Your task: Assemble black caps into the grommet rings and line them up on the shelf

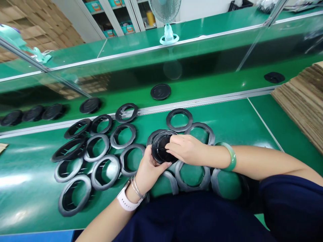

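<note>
My left hand is closed around the side of a black round plastic part, with the thumb along its lower rim. The part is tilted, and its dark hollow inner side shows. Curled fingers of my right hand pinch at the inside of that same part; their tips are partly hidden. Black plastic rings lie around my hands: one ring under my right wrist, another ring left of the part, and a ring just beyond it.
Several more rings lie to the left on the green table. Black round discs sit on the green strip behind a metal rail. Stacked cardboard stands at right. A fan is on the raised shelf beyond.
</note>
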